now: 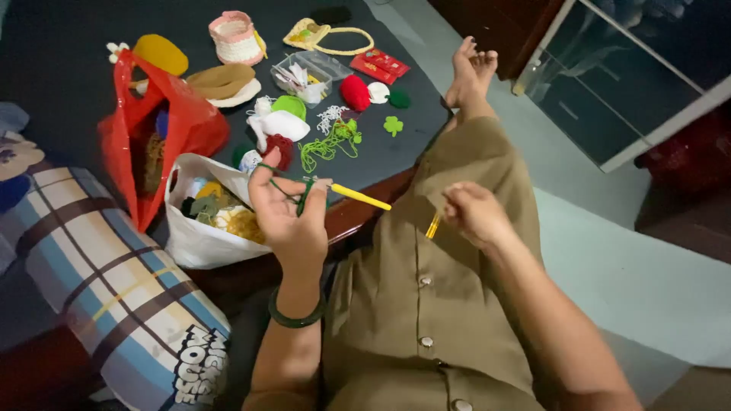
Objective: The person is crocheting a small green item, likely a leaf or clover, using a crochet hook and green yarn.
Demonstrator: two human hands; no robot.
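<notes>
We raise our left hand (288, 217) beside the white bag (199, 240), its grip pinching green yarn (301, 194) and a yellow hook (358, 196); our right hand (476, 215) grasps a yellow tool (432, 226).

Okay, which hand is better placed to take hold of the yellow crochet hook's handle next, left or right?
Right, probably. The left hand already has green yarn wound round its fingers and pinches the yellow crochet hook near its tip. The right hand is beside the handle end, though it holds a small yellow item.
</notes>
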